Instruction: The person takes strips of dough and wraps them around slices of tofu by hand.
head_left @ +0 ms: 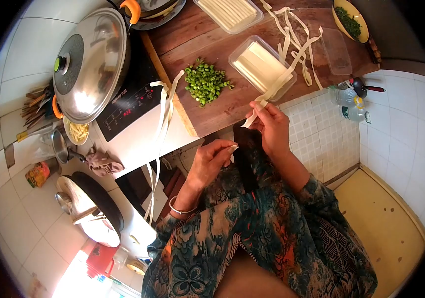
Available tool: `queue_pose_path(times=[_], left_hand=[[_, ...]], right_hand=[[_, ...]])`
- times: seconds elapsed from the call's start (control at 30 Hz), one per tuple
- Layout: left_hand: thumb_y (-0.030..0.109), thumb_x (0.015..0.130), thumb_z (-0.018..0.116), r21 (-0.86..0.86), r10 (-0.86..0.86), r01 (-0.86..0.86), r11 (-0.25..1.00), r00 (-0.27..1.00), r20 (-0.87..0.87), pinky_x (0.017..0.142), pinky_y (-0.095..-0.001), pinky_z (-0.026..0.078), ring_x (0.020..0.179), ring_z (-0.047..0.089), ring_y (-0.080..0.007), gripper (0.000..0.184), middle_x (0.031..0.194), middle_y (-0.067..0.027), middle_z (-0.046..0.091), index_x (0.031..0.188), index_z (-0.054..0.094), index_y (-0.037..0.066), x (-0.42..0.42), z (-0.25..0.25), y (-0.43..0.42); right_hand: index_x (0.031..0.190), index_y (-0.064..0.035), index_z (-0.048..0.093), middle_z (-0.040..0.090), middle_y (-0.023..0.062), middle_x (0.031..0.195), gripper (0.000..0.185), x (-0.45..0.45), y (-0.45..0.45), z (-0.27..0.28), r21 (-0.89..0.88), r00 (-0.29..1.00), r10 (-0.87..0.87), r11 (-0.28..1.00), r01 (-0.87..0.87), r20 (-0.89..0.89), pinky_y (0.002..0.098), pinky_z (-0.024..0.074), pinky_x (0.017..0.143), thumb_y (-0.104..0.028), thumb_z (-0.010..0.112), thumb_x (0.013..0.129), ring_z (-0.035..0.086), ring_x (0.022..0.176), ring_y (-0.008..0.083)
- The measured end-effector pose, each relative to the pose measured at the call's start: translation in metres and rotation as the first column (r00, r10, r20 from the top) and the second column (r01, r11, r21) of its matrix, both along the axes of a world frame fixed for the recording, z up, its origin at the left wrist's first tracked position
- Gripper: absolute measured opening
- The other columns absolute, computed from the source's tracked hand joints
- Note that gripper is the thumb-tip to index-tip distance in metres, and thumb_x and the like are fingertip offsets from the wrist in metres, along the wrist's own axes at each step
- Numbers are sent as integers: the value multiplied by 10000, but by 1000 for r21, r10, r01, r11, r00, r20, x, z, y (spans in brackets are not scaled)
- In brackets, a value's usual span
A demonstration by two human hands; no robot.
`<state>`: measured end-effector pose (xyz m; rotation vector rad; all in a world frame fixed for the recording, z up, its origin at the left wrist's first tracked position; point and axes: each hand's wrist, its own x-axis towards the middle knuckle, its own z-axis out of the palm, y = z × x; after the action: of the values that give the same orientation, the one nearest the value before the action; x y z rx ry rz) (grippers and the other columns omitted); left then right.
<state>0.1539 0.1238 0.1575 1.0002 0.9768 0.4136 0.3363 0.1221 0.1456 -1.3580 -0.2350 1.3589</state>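
Note:
My left hand is closed, pinching a small end of pale dough near its fingertips. To its right, my right hand pinches a long flat dough strip, whose short end hangs below the fingers. That strip runs up across a plastic container of dough pieces to the board's far side. More loose dough strips lie beyond the container. Two long strips hang over the counter edge on the left. Chopped green vegetable is heaped on the wooden board.
At the left stands a lidded pan beside a black induction cooktop. Another container of dough sticks lies at the top. A bowl of chopped greens sits top right. Bottles stand beyond the board's right edge.

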Motion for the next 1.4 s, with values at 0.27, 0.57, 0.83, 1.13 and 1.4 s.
queue_pose_path(times=[0.27, 0.57, 0.83, 1.13, 1.4], left_hand=[[116, 934, 448, 189, 58, -32, 981, 989, -133, 656, -229, 435, 678, 527, -110, 240, 735, -46, 577, 1038, 575, -59, 4, -5, 9], [188, 924, 473, -105, 106, -99, 990, 992, 71, 668, -238, 442, 677, 540, -129, 291, 731, -64, 581, 995, 567, -78, 17, 3, 14], [127, 875, 561, -146, 262, -246, 958, 960, 103, 603, -232, 428, 631, 531, -104, 142, 671, -47, 571, 863, 585, -12, 26, -10, 9], [68, 844, 570, -186, 216, -183, 965, 961, 174, 817, -266, 442, 985, 554, -176, 404, 1093, -103, 556, 1236, 481, 22, 20, -14, 10], [24, 819, 567, 552, 114, -26, 834, 986, -125, 831, -276, 442, 980, 540, -166, 332, 1034, -111, 579, 1146, 522, -7, 24, -6, 27]], right_hand=[[1023, -18, 612, 642, 68, 817, 205, -5, -5, 2, 108, 990, 135, 984, -139, 43, 225, 473, 603, -157, 557, 883, 587, 680, 103], [1020, -8, 605, 638, 60, 828, 180, -7, -8, 4, 152, 985, 165, 974, -170, 43, 224, 477, 646, -110, 560, 879, 582, 719, 94], [1023, 5, 598, 623, 43, 830, 178, -8, -9, 3, 164, 974, 163, 968, -188, 158, 219, 473, 669, -87, 557, 878, 578, 736, 87], [1037, 20, 593, 620, 49, 871, 194, -2, -2, 4, 162, 984, 126, 976, -146, 125, 231, 486, 715, -78, 557, 874, 591, 785, 101], [1023, 20, 597, 614, 42, 884, 181, -9, -6, -1, 178, 952, 185, 956, -231, 242, 213, 463, 725, -63, 558, 867, 580, 790, 96]])
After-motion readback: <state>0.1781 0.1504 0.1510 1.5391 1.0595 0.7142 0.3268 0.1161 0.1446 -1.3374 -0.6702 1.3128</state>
